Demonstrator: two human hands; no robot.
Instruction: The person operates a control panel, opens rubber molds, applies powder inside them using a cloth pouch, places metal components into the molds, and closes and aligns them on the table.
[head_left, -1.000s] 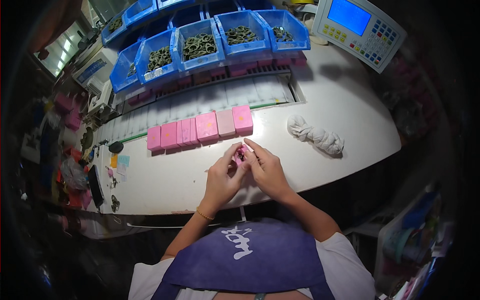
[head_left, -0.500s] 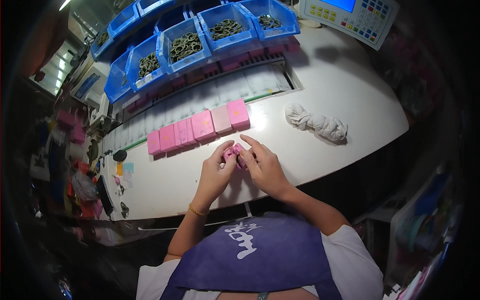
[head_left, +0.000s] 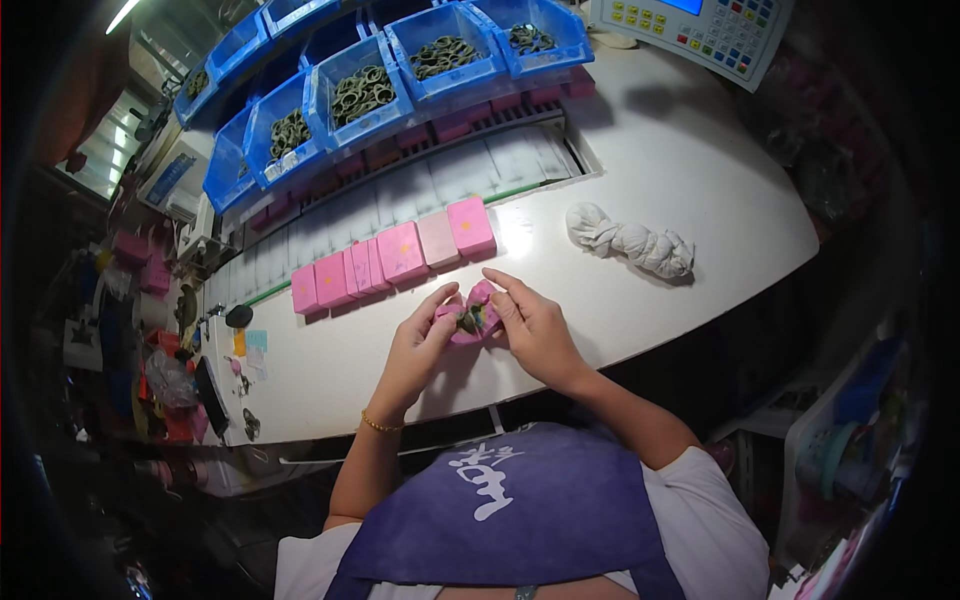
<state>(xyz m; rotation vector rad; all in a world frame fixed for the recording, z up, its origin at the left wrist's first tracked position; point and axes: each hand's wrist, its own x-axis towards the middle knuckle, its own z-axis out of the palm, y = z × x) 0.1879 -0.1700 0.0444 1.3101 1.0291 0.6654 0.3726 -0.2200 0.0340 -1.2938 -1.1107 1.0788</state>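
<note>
A white desk (head_left: 640, 170) with a curved near edge carries a row of pink blocks (head_left: 395, 257) at its middle. A knotted white rag (head_left: 632, 241) lies at 3 o'clock of them, blue bins of dark rings (head_left: 365, 95) at 12 o'clock, a keypad console (head_left: 715, 25) at 1 o'clock.

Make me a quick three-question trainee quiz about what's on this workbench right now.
1. True or false: both the left hand and the right hand grip the small pink pouch over the white table.
2. What lies to the right of the row of flat pink rectangular blocks? A) a knotted white cloth B) a metal wrench C) a glass bottle
3. Fill in: the dark rings sit in plastic bins coloured ____.

Key: 1 true; 2 A; 3 blue.
</note>
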